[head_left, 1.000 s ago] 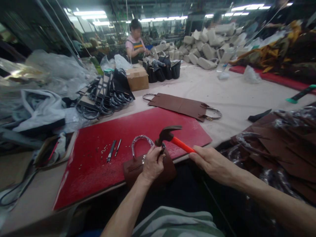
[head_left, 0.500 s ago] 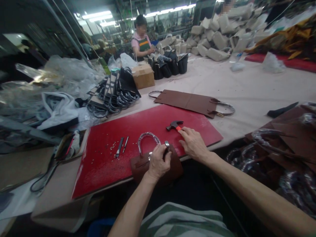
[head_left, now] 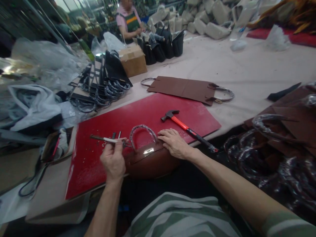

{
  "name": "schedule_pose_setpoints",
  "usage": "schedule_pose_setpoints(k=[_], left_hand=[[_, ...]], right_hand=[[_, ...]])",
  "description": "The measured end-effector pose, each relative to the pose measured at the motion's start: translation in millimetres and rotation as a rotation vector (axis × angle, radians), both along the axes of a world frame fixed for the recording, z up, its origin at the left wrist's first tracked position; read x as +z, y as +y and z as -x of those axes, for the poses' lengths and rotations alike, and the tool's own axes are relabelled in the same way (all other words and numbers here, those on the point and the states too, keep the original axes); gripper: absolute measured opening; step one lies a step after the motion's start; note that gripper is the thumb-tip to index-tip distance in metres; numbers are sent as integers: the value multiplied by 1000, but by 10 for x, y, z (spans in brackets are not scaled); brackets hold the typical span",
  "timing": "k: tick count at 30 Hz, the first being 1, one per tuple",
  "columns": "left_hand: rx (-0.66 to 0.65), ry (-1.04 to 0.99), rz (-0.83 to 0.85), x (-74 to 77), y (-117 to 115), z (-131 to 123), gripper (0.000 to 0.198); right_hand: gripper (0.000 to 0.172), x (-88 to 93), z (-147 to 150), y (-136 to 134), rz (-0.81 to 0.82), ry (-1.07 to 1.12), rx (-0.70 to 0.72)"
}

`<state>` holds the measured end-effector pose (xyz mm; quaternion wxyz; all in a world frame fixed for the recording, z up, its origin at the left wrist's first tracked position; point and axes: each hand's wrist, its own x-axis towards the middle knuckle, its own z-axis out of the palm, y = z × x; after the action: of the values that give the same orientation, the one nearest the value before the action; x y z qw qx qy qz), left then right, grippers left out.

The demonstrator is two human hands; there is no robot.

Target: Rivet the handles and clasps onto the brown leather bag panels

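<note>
My left hand [head_left: 114, 162] pinches a narrow strap [head_left: 108, 140], brown at its far tip and pale and shiny along the middle, just left of a brown handbag [head_left: 148, 164]. The bag lies at the board's near edge, with a silver clasp [head_left: 148, 151] and a plastic-wrapped handle [head_left: 143, 126] standing up. Flat on the bag's right end, near the handle's base, rests my right hand [head_left: 174, 143], fingers stretched out. Beyond it lies a claw hammer [head_left: 181, 124] with an orange and black grip. Small metal tools behind the strap are partly hidden by my left hand.
A red board [head_left: 118, 118] covers the near table. Behind it lies a flat brown bag panel [head_left: 182, 88] with wrapped handles. Black bag parts [head_left: 103, 79] and a cardboard box [head_left: 133, 61] stand back left; brown pieces [head_left: 291, 138] pile up right. Another person [head_left: 128, 23] works across the table.
My right hand has let go of the hammer and moved left onto the bag. My left hand has swung left with the strap, uncovering the clasp. The view has tilted down.
</note>
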<state>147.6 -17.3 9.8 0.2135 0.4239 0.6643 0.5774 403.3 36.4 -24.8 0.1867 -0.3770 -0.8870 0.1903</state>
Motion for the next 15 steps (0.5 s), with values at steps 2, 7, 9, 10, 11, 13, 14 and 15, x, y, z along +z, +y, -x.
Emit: schedule_pose_setpoints(k=[2,7,9,10,11,13,14,15], left_hand=[[135,330,177,107,-77,403,33],[244,816,650,121,-226,1098,32],[215,869,782,51,-243,1191,33],[188,901,791,16,-247,1200,33],[170,942,760,-15,-252,1187,34],[184,1034,618,-58,-267,1097,34],[190,1070,529,-71,-279,1021,35],[172,1090,433,-81,-293,926,34]], right_hand=[[37,0,26,-2,-6,4,-24],[38,-18,47,-16,0,77,-36],[35,-36,35,-15,2,134,-39],[32,-45,28,-11,0,156,-35],[28,-53,21,-7,-6,174,-30],[21,-62,5,5,-18,195,-9],[19,-61,-3,11,-19,201,6],[16,-58,-11,17,-15,205,23]])
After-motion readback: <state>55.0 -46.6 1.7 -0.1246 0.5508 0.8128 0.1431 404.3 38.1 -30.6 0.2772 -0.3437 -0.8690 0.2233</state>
